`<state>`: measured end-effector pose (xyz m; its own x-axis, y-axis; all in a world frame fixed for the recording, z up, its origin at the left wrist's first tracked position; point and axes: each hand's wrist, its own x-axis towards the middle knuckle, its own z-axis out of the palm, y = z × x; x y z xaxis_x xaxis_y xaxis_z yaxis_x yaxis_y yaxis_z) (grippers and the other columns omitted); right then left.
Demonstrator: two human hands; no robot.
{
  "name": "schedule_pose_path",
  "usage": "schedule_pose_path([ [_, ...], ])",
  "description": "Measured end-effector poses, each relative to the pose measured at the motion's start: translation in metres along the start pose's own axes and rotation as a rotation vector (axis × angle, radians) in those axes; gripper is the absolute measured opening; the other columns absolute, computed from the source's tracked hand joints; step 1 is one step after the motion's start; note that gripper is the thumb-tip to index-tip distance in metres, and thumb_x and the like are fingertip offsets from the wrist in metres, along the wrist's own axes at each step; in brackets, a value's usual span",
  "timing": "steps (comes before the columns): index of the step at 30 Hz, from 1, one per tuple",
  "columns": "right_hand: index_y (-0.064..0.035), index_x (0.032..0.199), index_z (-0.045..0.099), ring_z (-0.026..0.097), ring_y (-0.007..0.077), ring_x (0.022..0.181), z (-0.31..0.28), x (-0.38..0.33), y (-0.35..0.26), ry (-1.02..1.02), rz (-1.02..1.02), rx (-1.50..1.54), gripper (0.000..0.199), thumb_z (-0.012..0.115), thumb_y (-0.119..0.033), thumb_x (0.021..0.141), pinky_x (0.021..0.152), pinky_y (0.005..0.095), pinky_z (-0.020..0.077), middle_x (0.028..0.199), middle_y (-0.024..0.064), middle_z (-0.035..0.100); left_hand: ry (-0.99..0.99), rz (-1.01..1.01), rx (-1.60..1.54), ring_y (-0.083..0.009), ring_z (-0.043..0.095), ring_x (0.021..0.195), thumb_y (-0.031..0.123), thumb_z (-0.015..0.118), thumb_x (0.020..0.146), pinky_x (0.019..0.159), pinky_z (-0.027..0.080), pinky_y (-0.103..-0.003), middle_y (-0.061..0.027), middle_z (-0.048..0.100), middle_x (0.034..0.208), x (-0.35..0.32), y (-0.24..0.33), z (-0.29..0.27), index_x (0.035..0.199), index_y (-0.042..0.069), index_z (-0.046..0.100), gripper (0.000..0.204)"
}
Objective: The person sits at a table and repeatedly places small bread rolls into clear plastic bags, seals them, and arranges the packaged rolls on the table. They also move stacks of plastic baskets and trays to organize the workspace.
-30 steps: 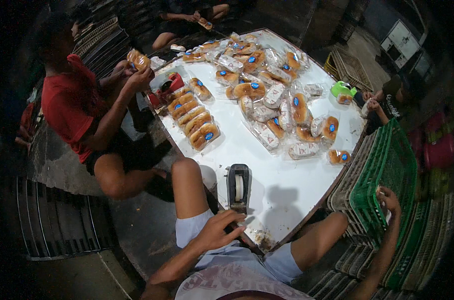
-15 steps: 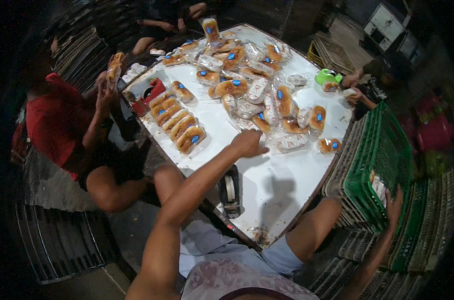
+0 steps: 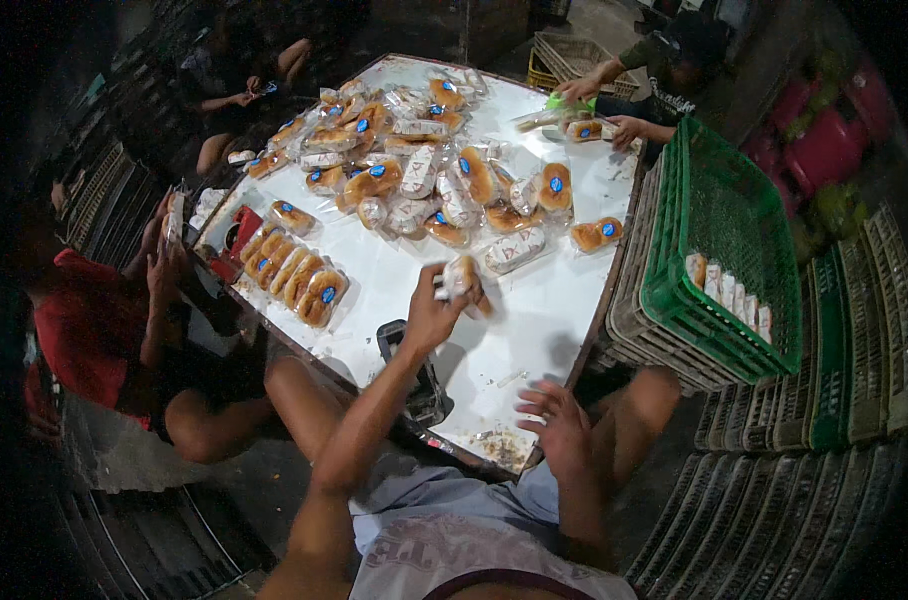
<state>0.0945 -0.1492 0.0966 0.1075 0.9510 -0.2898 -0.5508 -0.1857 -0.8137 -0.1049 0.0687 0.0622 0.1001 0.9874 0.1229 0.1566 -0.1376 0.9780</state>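
Left hand (image 3: 429, 318) is up over the white table (image 3: 534, 320), fingers wrapped round a wrapped bread roll (image 3: 461, 278) in clear film, lifted just off the top, near the table's middle and a bit short of the big heap. Right hand (image 3: 559, 428) hovers low at the near edge, fingers spread wide, palm down, holding nothing. Just beside the left forearm sits a black tape dispenser (image 3: 414, 372) on the near rim (crumbs and scraps lie next to it, by the right hand). Beyond the held roll: a loose pile of bagged rolls (image 3: 424, 175), glossy plastic, golden-brown crusts, most w/ a round blue sticker, some wrapped in white-printed film. To the left, a neat row of rolls (image 3: 296, 275) lies side by side, touching, close to a red box (image 3: 236, 240) at the table's left edge. On the right, a green plastic crate (image 3: 719, 240), mesh-walled, sits tilted on a stack of grey crates, w/ a short line of packed rolls standing along its lower wall; more ribbed crates stacked beyond. A person in a red shirt (image 3: 74, 335) sits at left, hands raised near the table edge; another person's hands (image 3: 604, 110) work at the far corner by a green item. Can't tell what they hold.
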Motion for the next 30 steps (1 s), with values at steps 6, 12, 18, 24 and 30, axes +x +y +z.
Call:
schedule_pose_path([
  [6,-0.0023,0.105,0.064,0.065,0.0183,0.09,0.031,0.056,0.031,0.069,-0.236,-0.245,0.024,0.062,-0.026,0.101,0.077,0.0352,0.0556,0.1,0.0081,0.065,-0.204,-0.239,-0.515,-0.0291,0.044,0.137,0.026,0.082,0.084,0.112,0.041,-0.045,-0.0183,0.04,0.149,-0.191,0.056,-0.038,0.149,-0.001,0.027,0.089],
  [12,0.0009,0.081,0.065,0.057,0.0144,0.067,0.057,0.046,-0.013,-0.651,-0.524,-0.791,0.019,0.07,-0.013,0.093,0.059,0.0329,0.0451,0.073,0.0052,0.058,-0.536,-0.452,-0.915,-0.0349,0.058,0.124,0.065,0.067,0.085,0.101,0.051,-0.048,-0.0244,0.056,0.134,-0.226,0.041,-0.087,0.147,-0.003,0.038,0.096],
  [18,0.0005,0.106,0.063,0.061,0.0176,0.085,0.072,0.027,-0.005,-0.431,-0.456,-0.512,0.033,0.079,-0.021,0.087,0.078,0.0322,0.049,0.093,0.0078,0.063,-0.716,-0.253,-0.142,-0.0147,0.064,0.099,0.029,0.075,0.091,0.089,0.052,-0.03,-0.0072,0.068,0.112,-0.175,0.082,-0.059,0.124,0.001,0.06,0.046],
  [24,0.0012,0.141,0.045,0.064,0.0245,0.113,0.052,-0.014,0.025,-0.429,-0.181,-0.623,0.078,0.084,-0.034,0.083,0.099,0.0385,0.0492,0.122,0.015,0.064,-0.149,-0.132,-0.534,-0.0145,0.063,0.104,0.021,0.073,0.094,0.093,0.05,-0.03,-0.0071,0.067,0.114,-0.153,0.107,-0.036,0.127,0.0,0.059,0.042],
  [30,0.0004,0.133,0.052,0.069,0.0245,0.106,0.044,-0.017,0.027,-0.512,-0.219,-0.686,0.06,0.079,-0.03,0.088,0.094,0.0379,0.0533,0.118,0.0166,0.069,0.234,0.016,-0.501,-0.0163,0.064,0.103,0.017,0.065,0.099,0.092,0.051,-0.03,-0.0104,0.068,0.114,-0.14,0.104,-0.024,0.123,-0.001,0.062,0.031],
])
